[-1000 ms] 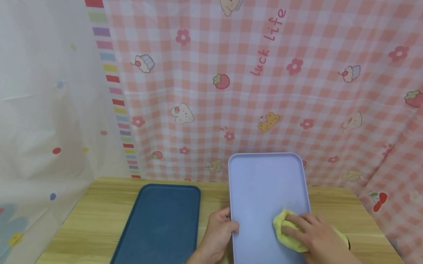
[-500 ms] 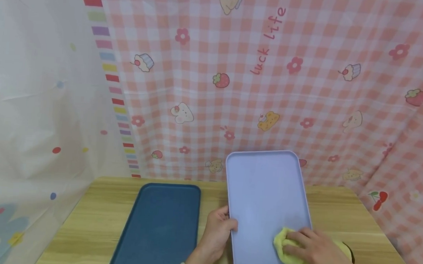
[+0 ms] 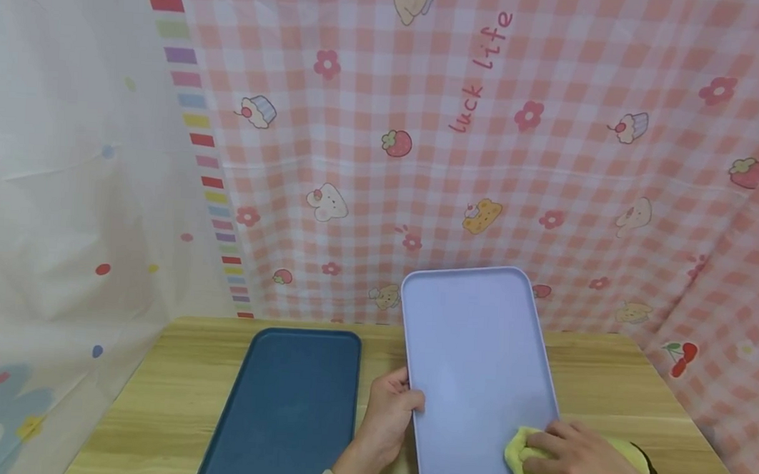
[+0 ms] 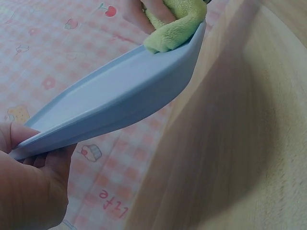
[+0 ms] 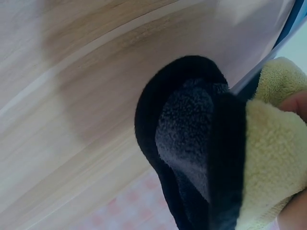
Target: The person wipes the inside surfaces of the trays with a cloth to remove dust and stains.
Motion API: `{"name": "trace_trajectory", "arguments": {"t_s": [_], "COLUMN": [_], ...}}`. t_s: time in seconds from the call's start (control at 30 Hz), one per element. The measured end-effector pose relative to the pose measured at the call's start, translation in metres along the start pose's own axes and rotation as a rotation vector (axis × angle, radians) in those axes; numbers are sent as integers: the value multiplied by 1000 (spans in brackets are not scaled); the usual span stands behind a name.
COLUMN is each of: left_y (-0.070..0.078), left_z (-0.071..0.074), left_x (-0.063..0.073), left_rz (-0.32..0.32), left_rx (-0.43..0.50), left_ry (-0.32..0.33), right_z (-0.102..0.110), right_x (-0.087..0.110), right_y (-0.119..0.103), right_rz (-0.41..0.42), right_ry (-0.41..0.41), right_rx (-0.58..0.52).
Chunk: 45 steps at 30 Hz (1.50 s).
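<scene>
A lavender tray (image 3: 476, 356) is held up off the table, tilted, in the head view. My left hand (image 3: 384, 420) grips its left edge, thumb on the upper face and fingers beneath, as the left wrist view shows too. My right hand (image 3: 577, 458) holds a bunched yellow-green cloth (image 3: 531, 463) against the tray's lower right corner. In the right wrist view the cloth (image 5: 273, 153) has a dark grey reverse side and a black border, its loose end hanging past the tray edge.
A dark blue tray (image 3: 293, 404) lies flat on the wooden table (image 3: 152, 397), left of my left hand. Behind the table hangs a pink checked curtain (image 3: 357, 164). A white patterned sheet (image 3: 86, 179) hangs on the left.
My right hand and the cloth have slid down the tray toward its lower right corner. The tray has shifted slightly left and up. My left hand keeps its grip.
</scene>
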<state>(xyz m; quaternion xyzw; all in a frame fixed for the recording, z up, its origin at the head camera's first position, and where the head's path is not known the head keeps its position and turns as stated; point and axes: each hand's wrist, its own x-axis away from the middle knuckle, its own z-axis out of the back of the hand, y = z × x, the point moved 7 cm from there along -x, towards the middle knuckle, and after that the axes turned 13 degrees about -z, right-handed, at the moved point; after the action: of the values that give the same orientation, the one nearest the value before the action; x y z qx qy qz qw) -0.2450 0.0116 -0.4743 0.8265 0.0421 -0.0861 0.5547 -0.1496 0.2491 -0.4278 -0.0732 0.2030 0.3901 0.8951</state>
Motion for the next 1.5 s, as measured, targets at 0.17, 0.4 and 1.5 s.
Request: {"name": "trace_trajectory", "arguments": {"t_s": [0.17,0.4,1.5], "left_y": [1,1,-23], "left_z": [-1,1,4], "left_x": [0,0,4], "left_rz": [1,12,123], "left_rx": [5,-14,-98], "left_ry": [-4,3,19], "right_z": [2,7,41], "right_x": [6,12,47], "right_y": [5,12,85], "right_rz": [-7,18,-339], "right_ry": [-10,34,164], "right_rx": [21,69,225]}}
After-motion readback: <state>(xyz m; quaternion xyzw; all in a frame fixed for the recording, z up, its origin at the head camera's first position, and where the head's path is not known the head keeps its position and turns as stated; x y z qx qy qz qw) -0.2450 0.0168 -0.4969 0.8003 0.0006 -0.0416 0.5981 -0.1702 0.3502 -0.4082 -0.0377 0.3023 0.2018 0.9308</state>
